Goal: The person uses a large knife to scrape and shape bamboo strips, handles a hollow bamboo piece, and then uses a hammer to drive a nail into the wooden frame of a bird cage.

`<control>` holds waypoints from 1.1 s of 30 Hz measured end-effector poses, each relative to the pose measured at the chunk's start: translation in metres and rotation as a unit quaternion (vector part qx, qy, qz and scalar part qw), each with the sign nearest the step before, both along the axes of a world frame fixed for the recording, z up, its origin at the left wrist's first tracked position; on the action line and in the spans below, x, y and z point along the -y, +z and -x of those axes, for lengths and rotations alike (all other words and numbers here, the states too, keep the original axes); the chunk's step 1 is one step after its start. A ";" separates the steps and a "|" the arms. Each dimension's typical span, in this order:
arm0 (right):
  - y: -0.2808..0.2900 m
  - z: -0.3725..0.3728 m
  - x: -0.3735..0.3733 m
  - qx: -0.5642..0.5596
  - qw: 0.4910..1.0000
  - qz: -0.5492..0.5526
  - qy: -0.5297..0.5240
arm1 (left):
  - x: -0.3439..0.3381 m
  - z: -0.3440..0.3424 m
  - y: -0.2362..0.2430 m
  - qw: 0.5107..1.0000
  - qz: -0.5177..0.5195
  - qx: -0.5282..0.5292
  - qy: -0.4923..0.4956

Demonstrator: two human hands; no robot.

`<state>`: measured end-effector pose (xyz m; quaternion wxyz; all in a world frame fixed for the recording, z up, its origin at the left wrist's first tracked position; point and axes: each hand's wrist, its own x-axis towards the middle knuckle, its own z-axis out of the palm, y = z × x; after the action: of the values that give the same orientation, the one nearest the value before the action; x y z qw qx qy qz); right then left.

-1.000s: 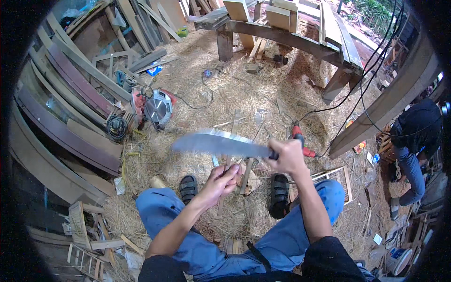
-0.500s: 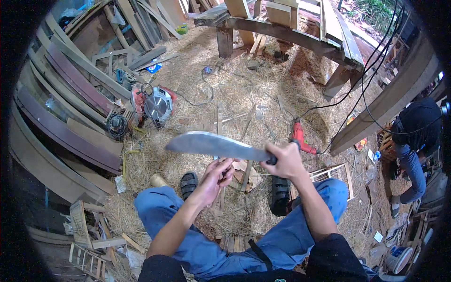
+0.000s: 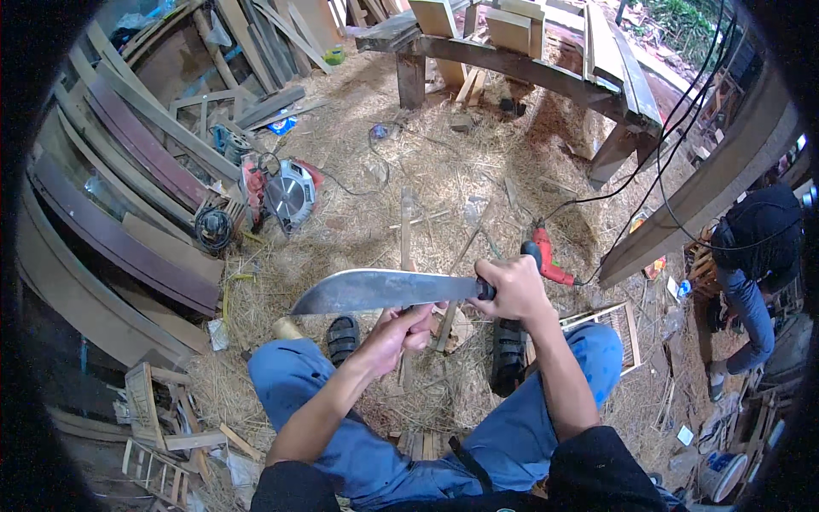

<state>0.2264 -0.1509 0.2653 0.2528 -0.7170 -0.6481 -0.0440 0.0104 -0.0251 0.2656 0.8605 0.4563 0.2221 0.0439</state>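
Note:
A machete [image 3: 375, 291] with a broad grey blade lies nearly level in front of me, its tip to the left. My right hand [image 3: 515, 290] is closed round its black handle. My left hand [image 3: 399, 335] is just under the blade, thumb and fingers pinched together close to its lower edge. Whatever small thing those fingers hold is mostly hidden, and I cannot make out its kind. Below the hands, a light wooden block [image 3: 461, 328] rests on the ground between my sandalled feet.
A red drill [image 3: 553, 258] lies ahead right, a circular saw [image 3: 290, 194] ahead left. Cables cross the shavings-covered ground. Long boards [image 3: 128, 243] are stacked at left; a wooden bench [image 3: 520, 58] stands at the back. Another person [image 3: 751, 264] is at far right beside a thick beam [image 3: 708, 188].
The machete has dropped slightly toward me and its blade face has turned more into view. My left hand has shifted a little nearer to me, staying beneath the blade.

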 end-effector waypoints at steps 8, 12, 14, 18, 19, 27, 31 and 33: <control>0.021 -0.060 0.015 -0.140 0.940 -0.110 -0.291 | -0.012 0.015 -0.019 0.999 0.047 0.011 -0.018; 0.016 -0.039 0.023 -0.106 0.963 -0.121 -0.217 | -0.025 0.012 -0.019 0.999 0.024 0.003 0.037; 0.030 -0.025 0.025 -0.063 0.979 -0.057 -0.185 | -0.020 0.007 -0.019 0.998 0.035 0.012 0.048; 0.020 0.007 -0.001 -0.213 0.959 -0.041 -0.180 | -0.007 -0.009 -0.019 0.999 0.005 -0.015 0.043; 0.015 0.014 -0.009 -0.259 0.949 -0.056 -0.173 | -0.004 -0.013 -0.022 0.999 -0.008 -0.016 0.040; 0.012 0.014 -0.037 -0.429 0.876 -0.113 -0.190 | 0.007 -0.029 -0.021 0.998 -0.045 0.001 0.045; 0.006 0.015 -0.042 -0.497 0.839 -0.113 -0.191 | 0.008 -0.032 -0.020 0.997 -0.058 -0.009 0.045; 0.005 0.014 -0.041 -0.517 0.830 -0.096 -0.183 | 0.007 -0.033 -0.023 0.997 -0.073 -0.011 0.033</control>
<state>0.2121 -0.1097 0.2707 0.6062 -0.7125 -0.2718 0.2256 0.0430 -0.0323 0.2429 0.8208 0.5106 0.2422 0.0831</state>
